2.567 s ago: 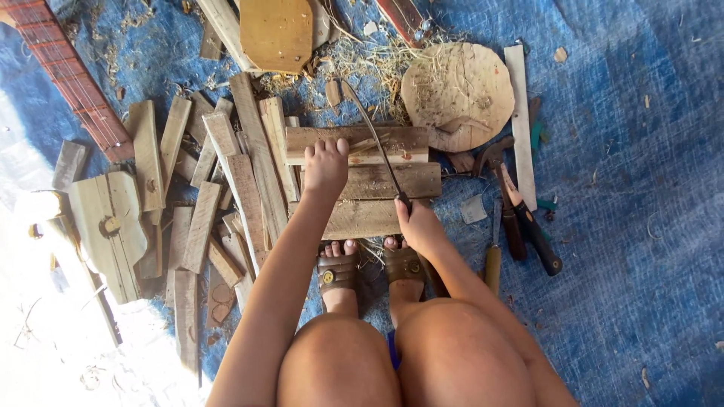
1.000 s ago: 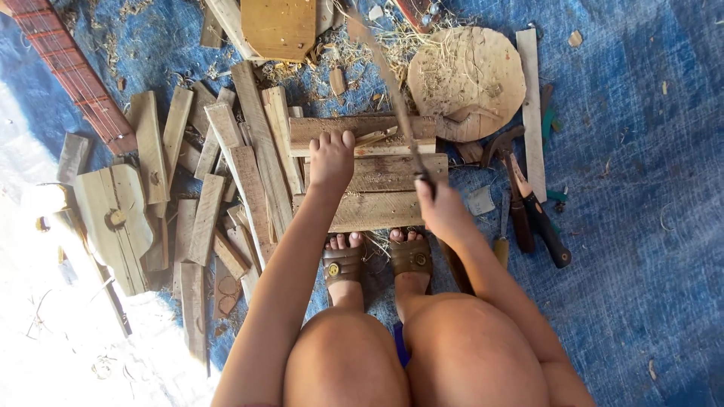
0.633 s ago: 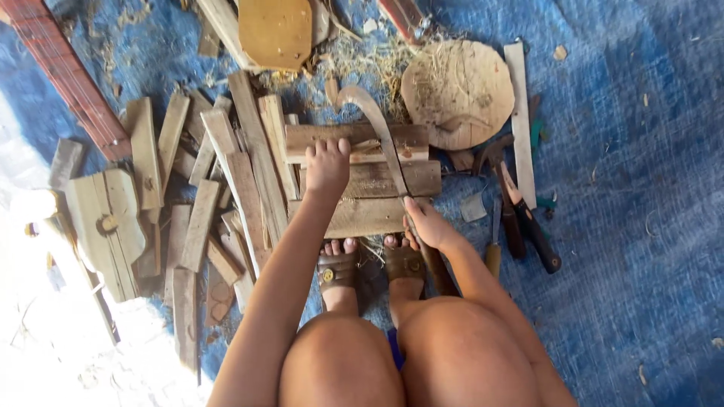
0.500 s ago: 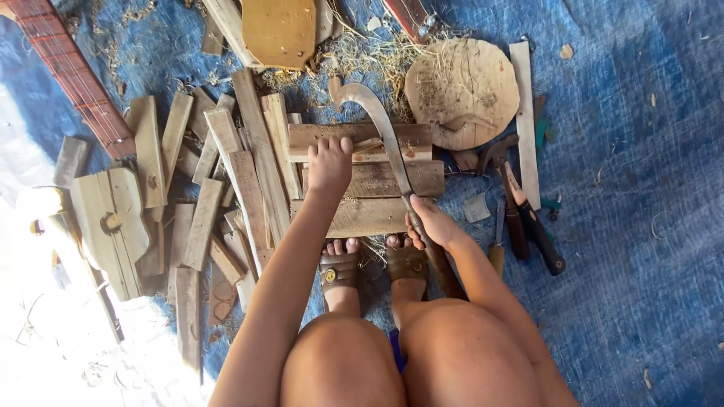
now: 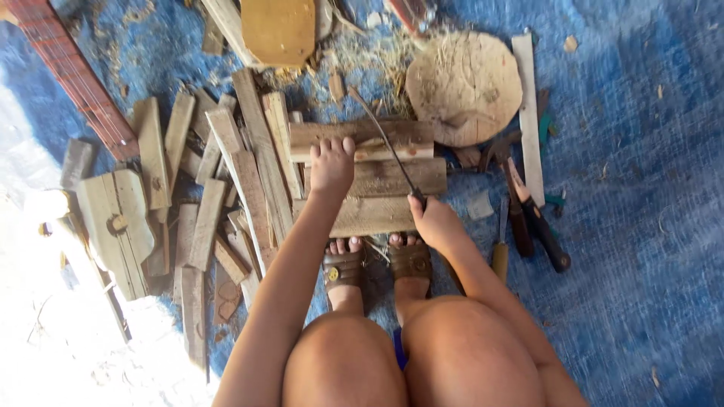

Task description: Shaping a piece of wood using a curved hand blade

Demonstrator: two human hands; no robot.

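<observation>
I squat over three stacked wooden boards [image 5: 392, 181] lying on a blue tarp. My left hand [image 5: 332, 164] rests on them, fingers over a small light piece of wood [image 5: 369, 145] on the top board. My right hand [image 5: 434, 218] grips the handle of a long curved blade [image 5: 385, 139]. The blade's edge is down on the small piece, right beside my left fingers. My sandalled feet [image 5: 377, 264] stand just in front of the boards.
Several wooden slats [image 5: 226, 173] lie heaped to the left. A round wooden disc [image 5: 464, 87] sits beyond the boards, with wood shavings around it. Dark-handled tools [image 5: 528, 218] and a pale strip lie on the right. A carved wooden piece [image 5: 113, 226] lies far left.
The blade was raised and tilted flat about half a second ago; now it has come down edge-on onto the small piece. My left hand stayed put.
</observation>
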